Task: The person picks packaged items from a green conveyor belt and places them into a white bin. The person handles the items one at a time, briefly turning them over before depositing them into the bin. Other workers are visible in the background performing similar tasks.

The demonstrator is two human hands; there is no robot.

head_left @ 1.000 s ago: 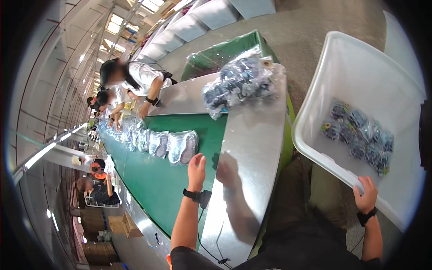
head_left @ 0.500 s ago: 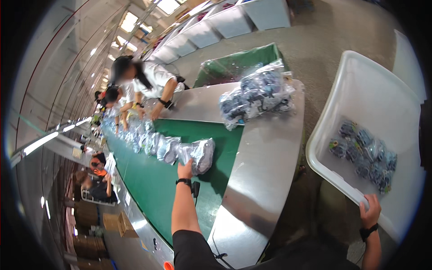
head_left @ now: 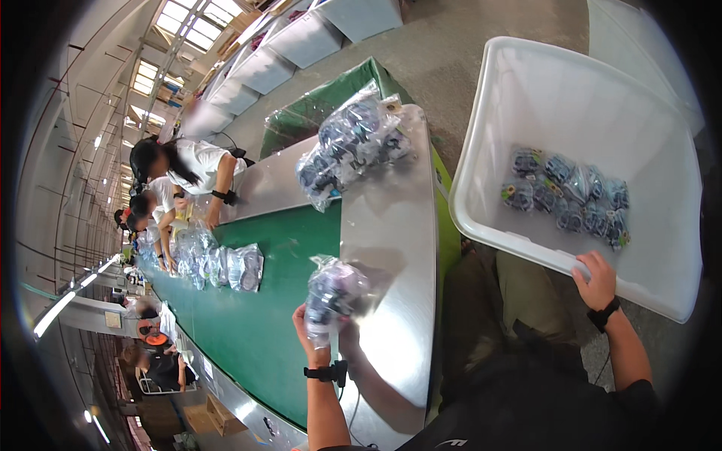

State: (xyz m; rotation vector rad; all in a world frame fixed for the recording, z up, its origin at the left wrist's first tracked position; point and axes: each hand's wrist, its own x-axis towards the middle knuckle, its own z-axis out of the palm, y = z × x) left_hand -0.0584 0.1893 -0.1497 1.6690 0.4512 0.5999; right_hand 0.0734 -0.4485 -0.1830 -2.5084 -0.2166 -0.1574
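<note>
Over the seam between the green conveyor belt (head_left: 248,338) and its smooth silver metal border (head_left: 398,225), a clear plastic bag of bunched dark blue-grey goods (head_left: 333,293) was held in the person's left hand (head_left: 310,332). The step in hand looked to be the handling of this single bag, with the belt beneath it and a deep white plastic bin with a rounded rim (head_left: 564,98) standing to the right. As a judgement, the next move called for a firm hold, since the slick, loose film could slip or sag.

The bag rose from the left hand, its lower end against the palm side and its bulk above the fingers. That hand was closed on the lower end; its fingers showed along the bag's left side, while the bag hid part of the grip. The right hand (head_left: 598,280) was closed over the bin's near rim and held no bag.

Inside the bin, well apart from the left hand, similar small blue-grey bundles (head_left: 571,184) lay on the floor in rough rows. A heap of clear-bagged blue-grey goods (head_left: 353,143) sat on the metal border's far corner, and a row of filled clear bags (head_left: 244,268) lay farther along the belt.
</note>
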